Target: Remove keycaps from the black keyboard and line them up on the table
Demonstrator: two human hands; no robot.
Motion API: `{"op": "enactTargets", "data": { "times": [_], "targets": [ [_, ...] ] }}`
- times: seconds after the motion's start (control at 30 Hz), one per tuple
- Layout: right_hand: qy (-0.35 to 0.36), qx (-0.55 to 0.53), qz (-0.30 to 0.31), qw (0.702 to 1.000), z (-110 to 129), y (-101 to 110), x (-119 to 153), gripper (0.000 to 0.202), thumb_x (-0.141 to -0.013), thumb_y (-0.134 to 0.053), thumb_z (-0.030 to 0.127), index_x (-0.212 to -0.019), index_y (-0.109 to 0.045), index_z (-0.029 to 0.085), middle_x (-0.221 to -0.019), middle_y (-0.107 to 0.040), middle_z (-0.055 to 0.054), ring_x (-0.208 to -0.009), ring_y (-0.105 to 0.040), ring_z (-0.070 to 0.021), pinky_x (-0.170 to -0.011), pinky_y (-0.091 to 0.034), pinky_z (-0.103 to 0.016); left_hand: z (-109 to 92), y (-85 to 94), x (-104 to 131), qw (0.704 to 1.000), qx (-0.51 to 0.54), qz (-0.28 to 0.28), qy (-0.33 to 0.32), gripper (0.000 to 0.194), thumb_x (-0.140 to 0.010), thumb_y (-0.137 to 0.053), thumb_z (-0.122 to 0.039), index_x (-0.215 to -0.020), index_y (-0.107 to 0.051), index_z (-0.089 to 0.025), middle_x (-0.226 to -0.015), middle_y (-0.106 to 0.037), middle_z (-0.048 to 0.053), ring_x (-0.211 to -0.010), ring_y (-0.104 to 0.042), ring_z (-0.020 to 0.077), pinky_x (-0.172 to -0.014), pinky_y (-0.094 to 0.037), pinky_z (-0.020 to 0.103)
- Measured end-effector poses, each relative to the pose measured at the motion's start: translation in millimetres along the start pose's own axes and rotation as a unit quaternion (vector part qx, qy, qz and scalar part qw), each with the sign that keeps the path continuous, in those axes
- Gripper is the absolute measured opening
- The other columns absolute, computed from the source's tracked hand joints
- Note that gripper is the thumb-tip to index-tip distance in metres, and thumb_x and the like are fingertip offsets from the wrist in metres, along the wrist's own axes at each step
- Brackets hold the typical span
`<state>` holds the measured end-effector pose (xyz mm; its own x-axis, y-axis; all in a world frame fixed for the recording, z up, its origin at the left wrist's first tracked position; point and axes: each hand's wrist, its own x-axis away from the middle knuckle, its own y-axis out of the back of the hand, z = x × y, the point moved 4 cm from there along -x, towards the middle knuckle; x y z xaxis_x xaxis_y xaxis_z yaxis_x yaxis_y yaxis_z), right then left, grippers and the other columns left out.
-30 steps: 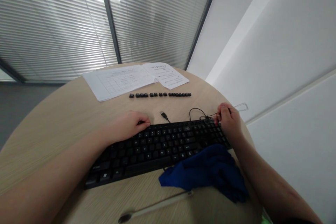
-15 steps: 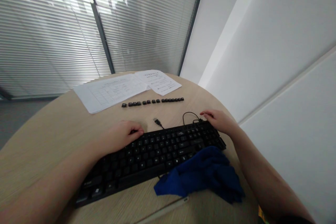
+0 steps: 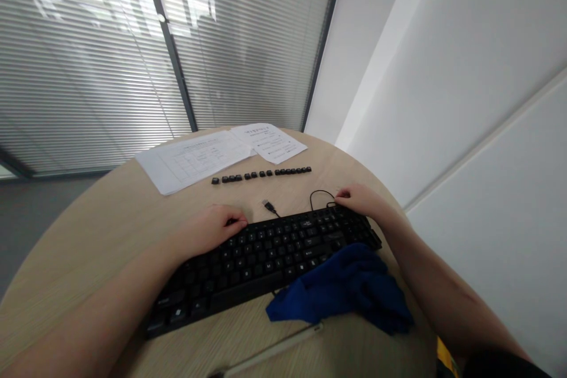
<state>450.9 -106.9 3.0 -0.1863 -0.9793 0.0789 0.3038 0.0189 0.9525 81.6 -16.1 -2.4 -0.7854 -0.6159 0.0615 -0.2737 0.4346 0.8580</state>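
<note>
A black keyboard (image 3: 266,254) lies aslant on the round table, some of it under my left forearm. My left hand (image 3: 219,227) rests at its back edge, fingers curled together; what they grip, if anything, is hidden. At the back right corner my right hand (image 3: 354,198) pinches the keyboard's edge beside its thin cable (image 3: 319,192). A USB plug (image 3: 269,207) lies behind the keyboard, between the hands. Bunched over its front right part is a blue cloth (image 3: 343,289).
Several loose black keycaps (image 3: 262,173) form a row behind the keyboard. Printed papers (image 3: 199,156) lie at the table's (image 3: 101,212) far side. A thin pale tool (image 3: 274,351) is near the front edge. A white wall stands close on the right.
My right fingers have closed together at the keyboard's corner. My left hand and the keyboard's left end appear slightly further right; the view has also shifted a little.
</note>
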Motion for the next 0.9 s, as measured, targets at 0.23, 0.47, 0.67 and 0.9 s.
{"op": "enactTargets", "data": {
  "times": [0.23,0.47,0.67,0.9],
  "targets": [
    [-0.002,-0.041,-0.006,0.999,-3,-3,-6,0.024,-0.083,-0.068,0.039,-0.084,-0.079,0.018,-0.087,-0.078,-0.01,-0.082,-0.069,-0.0246,-0.071,-0.048,-0.033,0,1.3,1,1.0,-0.012,0.0,-0.007,0.033,-0.093,-0.047,-0.041,-0.081,-0.072,-0.021,-0.082,-0.075,0.004,-0.078,-0.067,0.0207,-0.073,-0.045,0.032],
    [-0.021,-0.139,-0.019,0.99,-12,-3,-7,0.025,-0.08,-0.071,0.039,-0.086,-0.076,0.015,-0.08,-0.077,-0.008,-0.074,-0.068,-0.0201,-0.065,-0.049,-0.029,1,0.4,1,1.0,-0.014,0.003,-0.003,0.035,-0.093,-0.046,-0.04,-0.083,-0.073,-0.02,-0.083,-0.075,0.005,-0.079,-0.066,0.0216,-0.075,-0.046,0.033],
    [-0.041,-0.201,-0.044,0.978,-27,9,-13,0.03,-0.086,-0.065,0.041,-0.097,-0.076,0.015,-0.094,-0.079,-0.009,-0.078,-0.068,-0.0163,-0.066,-0.05,-0.026,-3,3.1,3,1.0,-0.005,0.002,0.0,0.032,-0.092,-0.048,-0.038,-0.084,-0.073,-0.02,-0.085,-0.075,0.005,-0.08,-0.067,0.0217,-0.075,-0.046,0.032],
    [-0.11,-0.199,0.022,0.973,-34,5,-64,0.034,-0.084,-0.067,0.047,-0.076,-0.074,0.015,-0.054,-0.064,0.0,-0.037,-0.034,-0.0064,-0.036,-0.023,-0.022,-5,4.1,5,1.0,-0.006,0.0,-0.002,0.034,-0.093,-0.047,-0.039,-0.08,-0.072,-0.02,-0.083,-0.075,0.004,-0.08,-0.067,0.0219,-0.074,-0.046,0.032]
  ]
}}
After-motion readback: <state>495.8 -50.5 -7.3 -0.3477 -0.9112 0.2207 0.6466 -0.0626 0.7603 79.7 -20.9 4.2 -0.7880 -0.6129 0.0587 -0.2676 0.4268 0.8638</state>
